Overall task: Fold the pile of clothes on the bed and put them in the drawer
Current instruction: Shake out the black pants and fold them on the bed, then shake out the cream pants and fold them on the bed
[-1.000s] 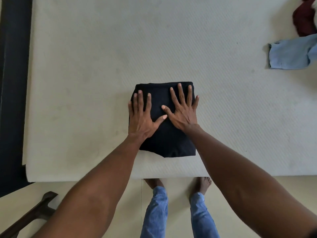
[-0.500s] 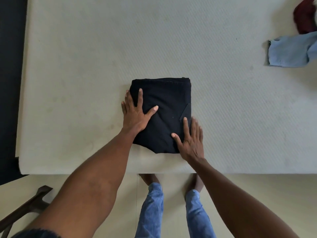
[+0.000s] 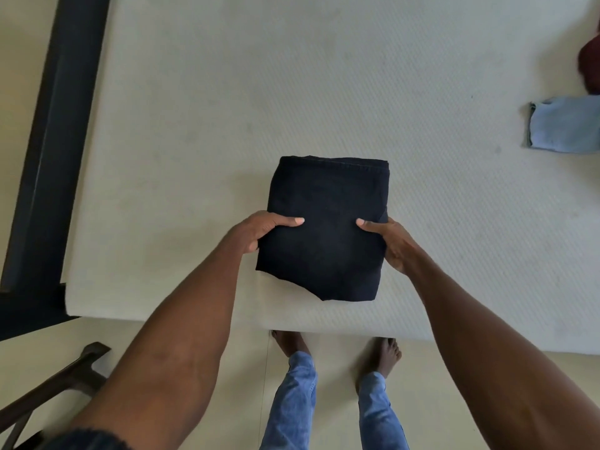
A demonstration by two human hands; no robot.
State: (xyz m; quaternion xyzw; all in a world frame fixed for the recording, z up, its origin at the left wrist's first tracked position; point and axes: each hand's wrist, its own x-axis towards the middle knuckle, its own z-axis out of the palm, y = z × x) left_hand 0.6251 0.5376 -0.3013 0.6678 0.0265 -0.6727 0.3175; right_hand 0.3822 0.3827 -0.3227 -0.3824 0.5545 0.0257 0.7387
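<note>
The folded black garment [image 3: 326,228] sits near the front edge of the bed [image 3: 194,125], squared into a thick, tidy packet, and the person has it from both sides. The left hand [image 3: 259,233] clamps the packet's left edge, thumb lying across the top and fingers tucked out of sight underneath. The right hand [image 3: 389,243] mirrors it on the right edge, thumb on top, fingers wrapped below. So both hands are closed around the garment, neither one free.

The fold looks finished, and this reads as the pick-up for the trip to the drawer, which is nowhere in view. To do it well, the grip wants to stay low and even on both sides, so the layers rise together rather than sagging in the middle. The corner nearest the person already droops a little past the rest of the packet, so that is the spot likely to spill open if one hand leads. A level, slightly inward squeeze should keep the stack tight.

Well to the right of the black garment, at the frame's edge, a light blue garment [image 3: 565,128] lies folded, and a dark red garment [image 3: 589,64] sits just beyond it, cut off by the frame, so whether it is folded cannot be told.
</note>
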